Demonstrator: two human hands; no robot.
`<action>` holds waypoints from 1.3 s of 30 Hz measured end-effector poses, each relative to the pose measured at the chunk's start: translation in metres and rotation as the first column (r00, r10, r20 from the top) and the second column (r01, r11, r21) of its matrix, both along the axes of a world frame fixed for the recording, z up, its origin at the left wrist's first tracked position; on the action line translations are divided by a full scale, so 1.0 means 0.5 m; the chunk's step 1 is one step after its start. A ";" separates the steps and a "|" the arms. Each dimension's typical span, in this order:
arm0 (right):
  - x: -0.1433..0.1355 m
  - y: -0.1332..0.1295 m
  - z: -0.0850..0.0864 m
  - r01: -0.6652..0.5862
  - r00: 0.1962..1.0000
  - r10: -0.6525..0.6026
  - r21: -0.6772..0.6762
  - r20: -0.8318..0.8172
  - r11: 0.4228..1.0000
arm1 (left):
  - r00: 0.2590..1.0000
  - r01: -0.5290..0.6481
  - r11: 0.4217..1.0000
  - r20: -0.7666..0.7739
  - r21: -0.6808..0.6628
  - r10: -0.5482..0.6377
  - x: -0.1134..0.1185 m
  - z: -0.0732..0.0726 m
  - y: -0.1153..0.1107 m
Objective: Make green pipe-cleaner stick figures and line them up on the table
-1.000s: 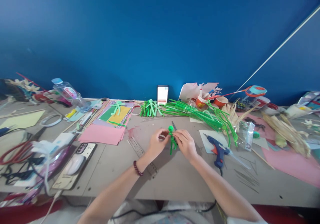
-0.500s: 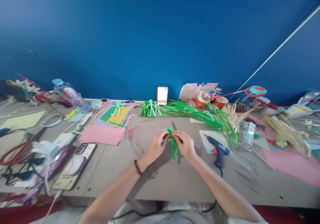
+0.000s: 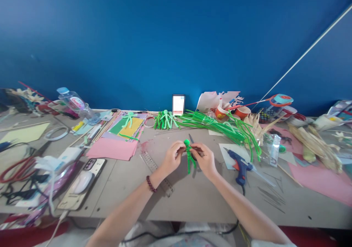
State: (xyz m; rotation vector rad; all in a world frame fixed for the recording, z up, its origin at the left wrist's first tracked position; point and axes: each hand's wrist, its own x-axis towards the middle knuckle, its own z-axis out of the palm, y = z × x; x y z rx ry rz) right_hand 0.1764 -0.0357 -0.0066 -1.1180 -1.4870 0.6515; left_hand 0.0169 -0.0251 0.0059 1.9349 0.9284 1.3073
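Note:
A small green pipe-cleaner figure (image 3: 189, 159) with a round head and two legs is held upright over the table's middle. My left hand (image 3: 174, 154) pinches it at the upper body from the left. From the right, my right hand (image 3: 204, 158) grips the same part, its fingers closed. The fingertips hide the figure's arms. Behind the right hand, a dark slim pointed tool (image 3: 190, 138) lies partly covered. A clear ruler (image 3: 150, 162) rests under my left forearm.
Similar green figures (image 3: 165, 120) stand at the back beside a phone (image 3: 178, 104) and loose green pipe cleaners (image 3: 217, 126). To the right lies a blue glue gun (image 3: 241, 168) with thin wires (image 3: 272, 199) near it. Pink paper (image 3: 111, 148) and a phone with a mouse (image 3: 72, 199) are left.
Both hands still hold the figure. Its legs have swung slightly left and up, and my right fingers have shifted a little on its body.

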 end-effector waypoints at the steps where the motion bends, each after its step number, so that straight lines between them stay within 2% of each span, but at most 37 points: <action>1: -0.001 -0.001 -0.001 0.036 0.999 -0.036 -0.004 -0.008 0.999 | 1.000 -0.015 1.000 0.023 -0.016 0.015 0.002 0.002 -0.002; 3: -0.003 -0.005 0.000 0.087 0.996 -0.088 0.022 0.027 0.996 | 0.997 -0.035 0.998 0.069 -0.051 0.039 0.007 0.005 -0.006; 8: -0.004 -0.013 0.009 0.128 0.986 -0.134 0.063 0.101 0.990 | 0.987 -0.069 0.991 0.136 -0.116 0.084 0.017 0.007 -0.019; 12: -0.005 -0.013 0.011 0.125 0.982 -0.137 0.100 0.130 0.987 | 0.982 -0.010 0.988 0.185 -0.156 0.039 0.017 -0.003 -0.020; 16: -0.007 -0.011 0.017 0.071 0.986 -0.087 0.114 0.144 0.991 | 0.979 -0.007 0.978 0.199 -0.206 0.049 0.016 -0.013 -0.014; 22: -0.007 -0.012 0.025 0.055 0.983 -0.078 0.142 0.164 0.988 | 0.956 0.082 0.953 0.294 -0.290 0.007 0.019 -0.015 -0.008; 26: -0.010 -0.013 0.023 0.044 0.982 -0.073 0.161 0.176 0.986 | 0.944 0.041 0.938 0.322 -0.343 0.076 0.027 -0.014 -0.010; 32: -0.016 -0.015 0.016 0.107 0.977 -0.130 0.141 0.167 0.984 | 0.940 -0.015 0.931 0.312 -0.365 0.138 0.038 -0.012 -0.021; 36: -0.014 -0.013 0.013 0.079 0.980 -0.102 0.137 0.170 0.987 | 0.924 -0.005 0.916 0.349 -0.401 0.158 0.037 -0.007 -0.020; 39: -0.012 -0.012 0.012 0.076 0.981 -0.097 0.128 0.166 0.989 | 0.897 0.064 0.872 0.411 -0.485 0.162 0.035 -0.005 -0.015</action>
